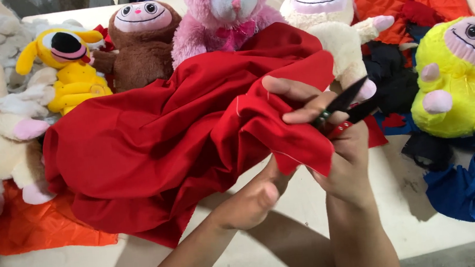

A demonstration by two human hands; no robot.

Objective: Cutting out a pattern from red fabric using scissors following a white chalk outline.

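Two hands on the red cloth (152, 141), which lies bunched mid-table (291, 226) and is my landmark. Left hand (254, 198) sits under the cloth's lower right edge, fingers curled and pinching the fabric from below. Right hand (329, 137) is at the cloth's right end, fingers pressing a fold and closed around small black thread snips (349, 103), blades pointing up-right, away from the cloth. Behind the cloth I see a brown plush (141, 42), a pink plush (221, 14) and a white plush (331, 22). Left of it, a yellow dog plush (71, 68); right of it, a yellow monster plush (462, 79). Orange quilted fabric (33, 226) pokes out under the cloth's left end.
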